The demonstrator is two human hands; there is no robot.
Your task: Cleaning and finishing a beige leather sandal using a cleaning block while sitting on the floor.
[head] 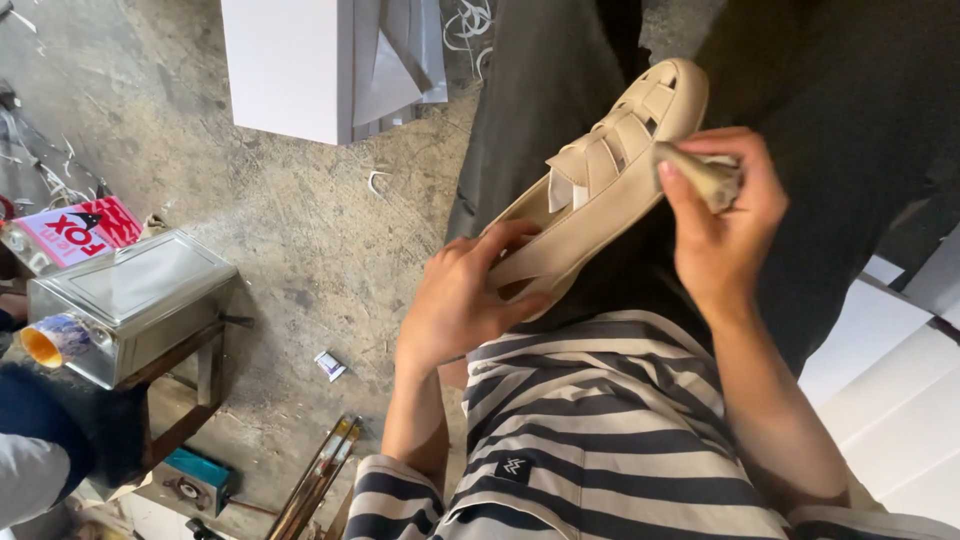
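Holding a beige woven shoe (600, 180) over the lap, left hand (465, 300) clamps the heel end, thumb on the inner edge, fingers wrapped under the sole. Right hand (725, 215) is closed around a small tan rag (705, 175), pressed against the shoe's side near the woven toe straps. Shoe lies diagonally, toe up-right, heel down-left, touching both hands, resting over dark trousers (850, 130) above a striped shirt (610, 430). White boxes (300, 65) sit at top, well apart from the shoe; more white boxes (900, 400) crowd the right edge just beside the right forearm. Open concrete floor (300, 230) lies left of the left hand, with a small wrapper (330, 365) on it. Metal tin (130, 300) sits on a wooden stool (190, 390) at far left, red-and-white carton (75, 230) behind it. Sticks (320, 475) lie near the bottom edge, beside the left elbow. Another person's dark sleeve (50, 430) shows at lower left corner.
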